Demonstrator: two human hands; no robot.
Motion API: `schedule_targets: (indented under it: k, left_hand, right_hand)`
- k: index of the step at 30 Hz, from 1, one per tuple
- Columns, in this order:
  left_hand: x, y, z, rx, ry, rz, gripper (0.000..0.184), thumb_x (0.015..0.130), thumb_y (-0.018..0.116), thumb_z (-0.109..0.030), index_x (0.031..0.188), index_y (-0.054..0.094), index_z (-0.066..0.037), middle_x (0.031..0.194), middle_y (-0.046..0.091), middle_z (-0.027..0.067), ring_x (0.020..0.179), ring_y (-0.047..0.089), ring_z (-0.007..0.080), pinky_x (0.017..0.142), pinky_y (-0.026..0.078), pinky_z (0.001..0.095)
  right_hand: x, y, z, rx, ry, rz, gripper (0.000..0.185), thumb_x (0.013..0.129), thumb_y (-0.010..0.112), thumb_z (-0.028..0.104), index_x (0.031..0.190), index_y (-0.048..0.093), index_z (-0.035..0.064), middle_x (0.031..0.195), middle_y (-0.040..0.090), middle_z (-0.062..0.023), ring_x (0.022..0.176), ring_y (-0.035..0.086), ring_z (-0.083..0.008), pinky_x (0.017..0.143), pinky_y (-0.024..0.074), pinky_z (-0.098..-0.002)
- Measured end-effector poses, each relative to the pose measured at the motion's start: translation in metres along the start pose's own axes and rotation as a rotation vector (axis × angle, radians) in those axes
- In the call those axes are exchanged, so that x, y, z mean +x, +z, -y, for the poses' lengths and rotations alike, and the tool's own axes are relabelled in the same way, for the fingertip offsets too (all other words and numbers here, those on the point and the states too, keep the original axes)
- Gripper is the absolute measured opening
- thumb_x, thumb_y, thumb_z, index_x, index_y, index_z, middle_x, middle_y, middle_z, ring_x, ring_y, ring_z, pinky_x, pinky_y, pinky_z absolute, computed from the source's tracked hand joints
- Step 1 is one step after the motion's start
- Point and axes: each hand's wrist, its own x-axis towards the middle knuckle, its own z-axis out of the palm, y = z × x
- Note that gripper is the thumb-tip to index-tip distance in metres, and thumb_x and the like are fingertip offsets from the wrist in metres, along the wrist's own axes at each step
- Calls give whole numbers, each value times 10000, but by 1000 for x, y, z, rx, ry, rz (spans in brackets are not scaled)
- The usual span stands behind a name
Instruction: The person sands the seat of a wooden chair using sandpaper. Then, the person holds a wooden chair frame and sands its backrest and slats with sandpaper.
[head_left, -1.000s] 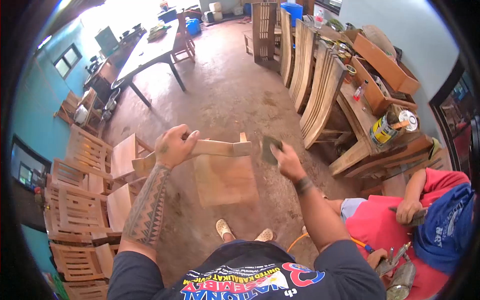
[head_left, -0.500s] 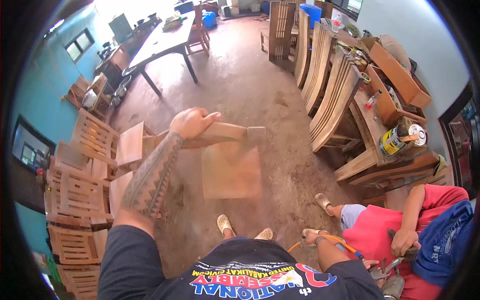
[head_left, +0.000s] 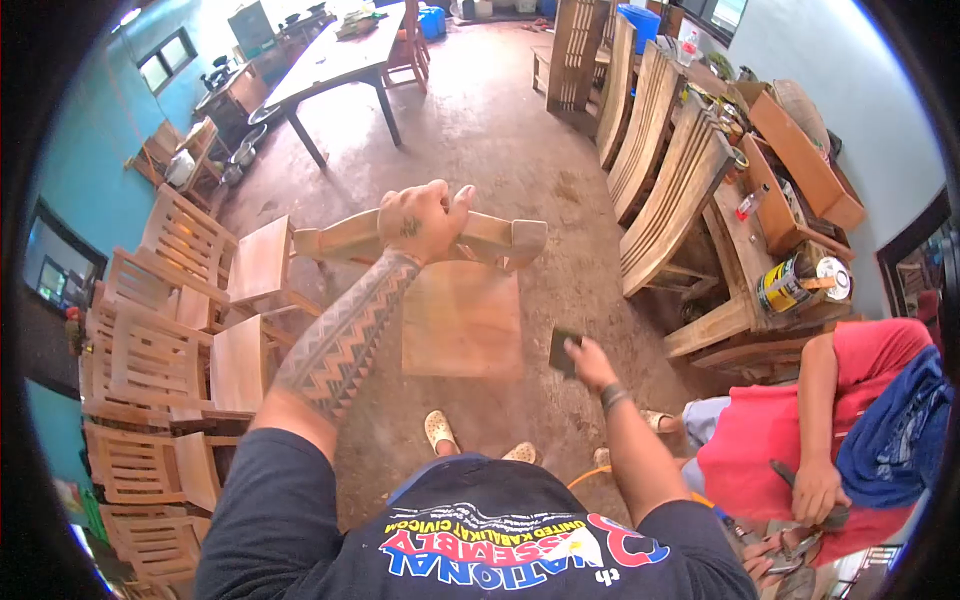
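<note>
A bare wooden chair stands in front of me, its square seat (head_left: 462, 325) below the curved top rail (head_left: 345, 238) of its back. My left hand (head_left: 422, 220) is closed over the middle of that rail, thumb toward the right. My right hand (head_left: 590, 362) pinches a small dark green sheet, which looks like sandpaper (head_left: 564, 352). It is held in the air to the right of the seat, apart from the chair.
Slatted wooden chairs (head_left: 165, 345) line the left wall; tall chair backs (head_left: 680, 190) stand at right. A paint can (head_left: 785, 285) rests on a wooden bench. At lower right, a person in red (head_left: 765, 455) has a hand near a spray gun (head_left: 795, 550). An orange hose (head_left: 585, 478) crosses the floor.
My right hand has come up and forward from beside the spray gun, now with the dark green sheet showing. My left hand and the chair's top rail have shifted right and slightly up in view.
</note>
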Motion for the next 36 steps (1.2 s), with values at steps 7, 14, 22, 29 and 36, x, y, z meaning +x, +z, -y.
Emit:
schedule_targets:
  k: [7,14,22,29,36]
  left_hand:
    - [0,-3,-1,-67,104,-14,534,1024,620,-560,757,686,-102,740,741,133,784,743,368,860,535,498]
    - [3,0,-11,-180,270,69,511,1042,610,-511,761,667,-87,740,717,150,795,730,399,825,536,515]
    - [16,5,14,-185,462,0,475,1033,658,-447,757,620,-62,728,629,183,768,660,442,739,496,542]
    - [24,0,72,-121,505,14,524,962,765,-485,703,581,-68,694,581,150,721,594,411,750,461,491]
    - [20,-9,114,-173,454,56,452,813,846,-378,714,547,-54,711,569,141,720,590,373,769,462,481]
  right_hand:
    - [7,-29,74,263,-37,-95,353,1150,616,322,1354,682,41,1129,750,-40,907,729,-190,740,617,-381]
    - [13,-39,-25,301,195,-99,425,1128,635,403,1388,664,68,1100,763,-67,918,748,-238,747,642,-476]
    - [-25,-33,-152,-332,366,59,352,1138,628,335,1297,727,37,1033,744,-56,820,649,-169,759,546,-382]
    - [-59,-1,-21,-353,-190,-55,418,1105,592,176,1506,658,76,1378,750,-172,1259,709,-262,1090,536,-398]
    - [0,91,174,-352,-950,-10,643,936,562,-89,1564,610,44,1583,616,-213,1512,550,-388,1281,398,-464]
